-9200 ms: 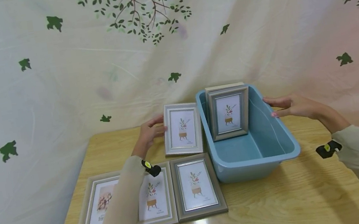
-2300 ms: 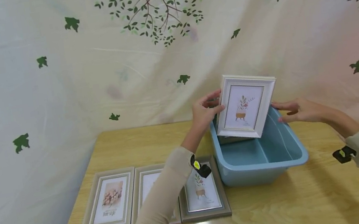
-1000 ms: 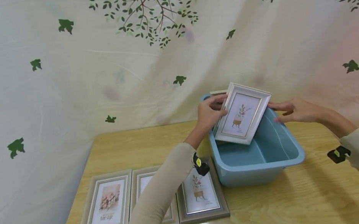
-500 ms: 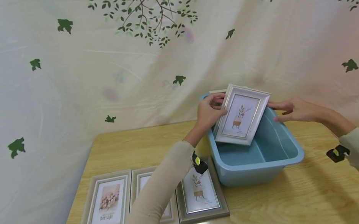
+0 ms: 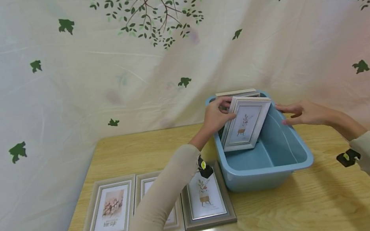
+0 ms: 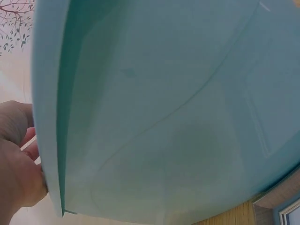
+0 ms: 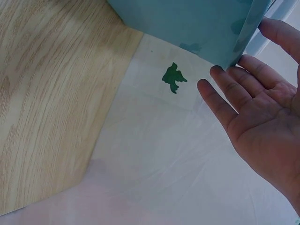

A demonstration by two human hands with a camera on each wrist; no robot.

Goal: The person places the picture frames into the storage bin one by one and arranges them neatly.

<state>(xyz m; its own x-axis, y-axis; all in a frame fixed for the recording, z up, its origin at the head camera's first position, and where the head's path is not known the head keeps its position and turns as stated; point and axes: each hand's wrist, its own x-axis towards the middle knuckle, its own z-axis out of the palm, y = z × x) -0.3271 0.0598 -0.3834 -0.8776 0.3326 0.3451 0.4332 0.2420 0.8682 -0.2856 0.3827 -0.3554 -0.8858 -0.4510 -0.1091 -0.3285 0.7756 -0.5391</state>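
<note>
My left hand (image 5: 217, 115) pinches a white picture frame (image 5: 247, 122) by its left edge, thumb in front and fingers behind. The frame leans back inside the blue plastic tub (image 5: 268, 171), its lower edge down in the tub. Behind it show the top edges of other frames, one of them a cream frame (image 5: 235, 92). In the left wrist view the tub wall (image 6: 178, 117) hides the held frame. My right hand (image 5: 308, 113) touches the tub's right rim, with the thumb at the rim and the fingers fairly straight in the right wrist view.
Left of the tub, three picture frames lie face up in a row: a beige one (image 5: 109, 212), another beige one (image 5: 148, 184) partly under my left sleeve, and a grey-brown one (image 5: 207, 200). The wooden table (image 5: 275, 217) meets a leaf-printed curtain (image 5: 142, 70) behind.
The white frame has gone from the table left of the tub into it. In the last half second it has straightened and sunk lower. My right hand has stayed at the rim.
</note>
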